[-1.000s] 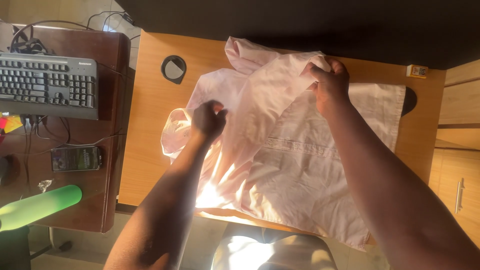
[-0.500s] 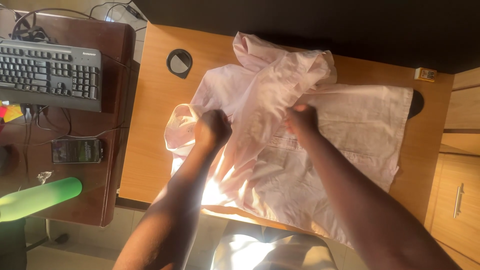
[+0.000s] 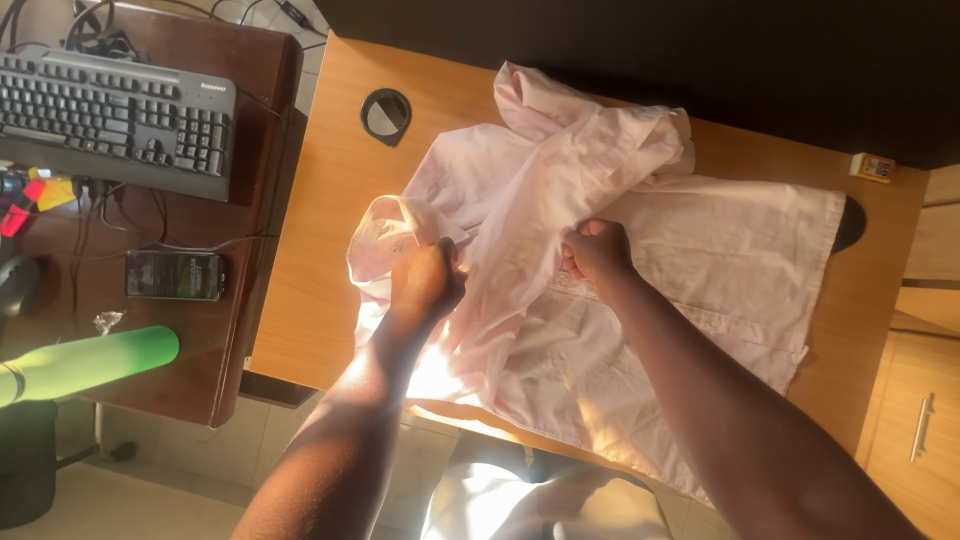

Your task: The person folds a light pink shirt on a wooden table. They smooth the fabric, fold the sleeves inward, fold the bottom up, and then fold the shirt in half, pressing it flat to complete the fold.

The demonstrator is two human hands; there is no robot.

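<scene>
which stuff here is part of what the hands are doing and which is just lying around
In use:
pale pink shirt, gripped by the left hand and the right hand
light wooden table under it

Lying about:
black keyboard
phone
green cylinder
round black disc
small box

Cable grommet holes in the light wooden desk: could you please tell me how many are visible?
2: one round grommet hole left of the pink shirt, another partly hidden under the shirt's right edge. The shirt may cover more.
</scene>
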